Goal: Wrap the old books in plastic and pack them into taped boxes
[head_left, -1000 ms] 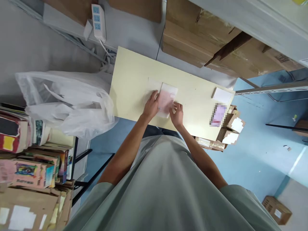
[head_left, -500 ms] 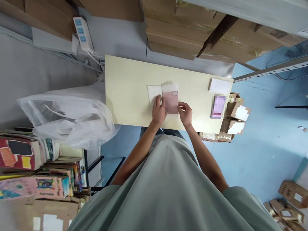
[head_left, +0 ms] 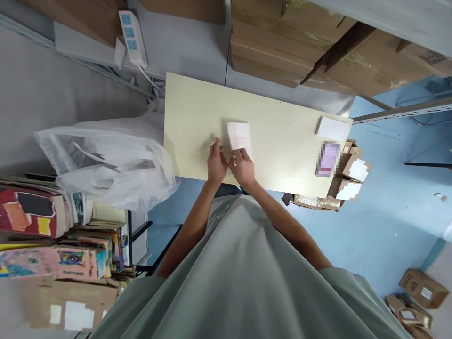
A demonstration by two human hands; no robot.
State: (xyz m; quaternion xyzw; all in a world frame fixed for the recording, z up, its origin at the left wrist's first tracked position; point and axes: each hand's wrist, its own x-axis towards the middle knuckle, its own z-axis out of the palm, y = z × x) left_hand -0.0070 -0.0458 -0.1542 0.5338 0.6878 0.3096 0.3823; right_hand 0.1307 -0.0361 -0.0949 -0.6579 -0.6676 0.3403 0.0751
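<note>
A flat, pinkish-white rectangle [head_left: 239,134], which looks like a pink phone-shaped piece under a pale translucent sheet, lies near the middle of the cream table [head_left: 190,103]. My right hand [head_left: 242,168] rests over its lower edge with curled fingers. A small white bit [head_left: 235,161] shows at those fingers; its kind is unclear. My left hand [head_left: 216,164] is just left of the rectangle, its fingers bent together and its thumb side close to the right hand. Something pale and blurred shows near the left fingertips, too small to name.
On the table's right end are a white box [head_left: 332,128] and a pixelated purple item [head_left: 328,159]. A translucent plastic bag [head_left: 116,160] hangs at the left edge. Cardboard boxes [head_left: 268,52] stand behind, a power strip [head_left: 133,40] is at back left, and books [head_left: 38,212] sit lower left.
The pale sheet now covers the pink piece instead of lying open beside it. My right hand has moved from the right edge to the lower left, close to my left hand. The view has shifted slightly.
</note>
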